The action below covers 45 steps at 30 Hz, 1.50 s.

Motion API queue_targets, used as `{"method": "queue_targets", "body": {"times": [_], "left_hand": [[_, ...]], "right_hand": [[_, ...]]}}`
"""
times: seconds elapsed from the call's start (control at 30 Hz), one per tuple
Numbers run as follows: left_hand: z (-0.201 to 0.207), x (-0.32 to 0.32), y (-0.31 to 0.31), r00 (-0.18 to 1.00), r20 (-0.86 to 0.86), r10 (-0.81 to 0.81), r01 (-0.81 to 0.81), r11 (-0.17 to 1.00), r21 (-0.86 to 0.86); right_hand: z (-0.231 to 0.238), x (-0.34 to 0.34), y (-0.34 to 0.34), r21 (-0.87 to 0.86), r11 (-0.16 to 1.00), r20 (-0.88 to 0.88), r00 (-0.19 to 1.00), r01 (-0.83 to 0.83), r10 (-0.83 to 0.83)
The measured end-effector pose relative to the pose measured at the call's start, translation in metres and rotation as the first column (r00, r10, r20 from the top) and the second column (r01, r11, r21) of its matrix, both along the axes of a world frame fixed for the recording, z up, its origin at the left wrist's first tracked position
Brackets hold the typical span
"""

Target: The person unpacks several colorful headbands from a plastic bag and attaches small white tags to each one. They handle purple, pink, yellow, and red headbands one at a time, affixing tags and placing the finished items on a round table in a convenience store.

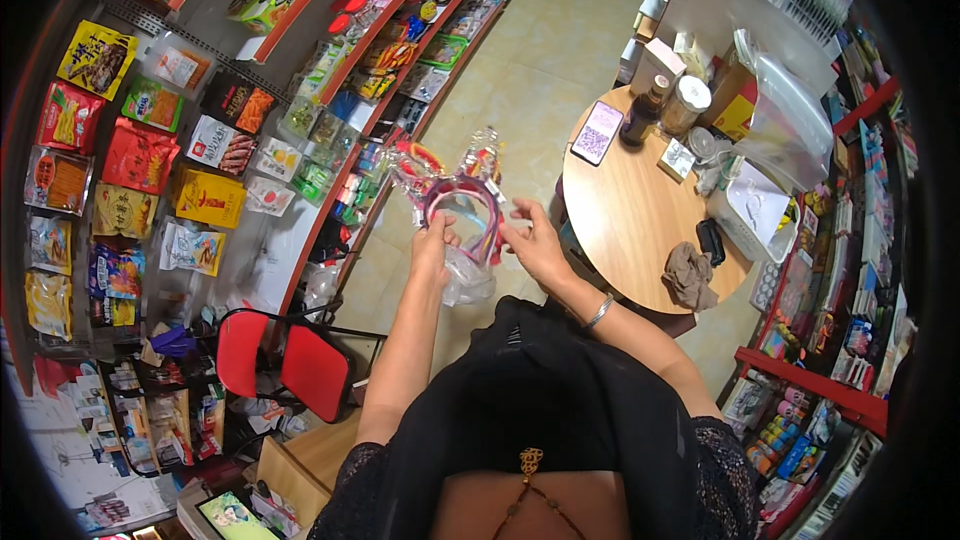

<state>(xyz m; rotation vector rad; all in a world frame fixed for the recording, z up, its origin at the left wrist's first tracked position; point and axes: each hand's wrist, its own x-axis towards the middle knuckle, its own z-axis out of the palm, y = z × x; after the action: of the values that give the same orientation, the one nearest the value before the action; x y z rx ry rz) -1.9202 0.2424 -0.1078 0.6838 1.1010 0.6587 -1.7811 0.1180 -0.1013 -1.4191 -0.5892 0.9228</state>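
Observation:
In front of my body, a shiny headband (465, 186) with a purple and pink curved band and two glittery, ear-like decorations is held up between my hands. My left hand (431, 246) is closed around the band's left side, thumb on top. At the band's right side, my right hand (537, 245) pinches its edge with the lower fingers, while another finger is raised and bent. Crumpled clear plastic (468, 280) hangs below the band, between the hands. Whether the plastic still wraps the band is hard to tell.
To the right stands a round wooden table (620, 210) bearing a phone (598, 133), a dark bottle (645, 112), a jar (686, 105) and a brown cloth (689, 277). Shelves of snack packets (140, 155) line the left. A red folding chair (315, 370) stands at lower left.

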Motion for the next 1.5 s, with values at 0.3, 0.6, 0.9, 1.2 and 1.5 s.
{"method": "queue_targets", "body": {"times": [0.3, 0.6, 0.9, 1.2, 1.5], "left_hand": [[0.003, 0.015, -0.014, 0.945, 0.288, 0.155, -0.152, 0.988, -0.032], [0.02, 0.01, -0.002, 0.906, 0.417, 0.073, -0.089, 0.996, 0.019], [0.016, 0.028, -0.023, 0.871, 0.49, 0.041, 0.015, 0.994, -0.11], [0.004, 0.016, 0.01, 0.767, 0.57, 0.294, -0.029, 0.903, -0.428], [0.017, -0.005, 0.023, 0.649, 0.689, 0.324, 0.104, 0.859, -0.502]], "right_hand": [[0.027, -0.02, -0.018, -0.154, 0.942, -0.642, 0.755, -0.298, 0.134], [-0.018, -0.018, -0.034, -0.066, 0.832, -0.351, 0.793, -0.551, 0.497], [-0.022, 0.035, -0.06, -0.207, 0.922, 0.612, 0.692, -0.326, 0.382], [0.025, 0.025, -0.077, -0.117, 0.964, 0.719, 0.649, -0.241, 0.249], [-0.01, 0.06, -0.135, 0.033, 0.999, 0.198, 0.98, 0.023, -0.029]]}}
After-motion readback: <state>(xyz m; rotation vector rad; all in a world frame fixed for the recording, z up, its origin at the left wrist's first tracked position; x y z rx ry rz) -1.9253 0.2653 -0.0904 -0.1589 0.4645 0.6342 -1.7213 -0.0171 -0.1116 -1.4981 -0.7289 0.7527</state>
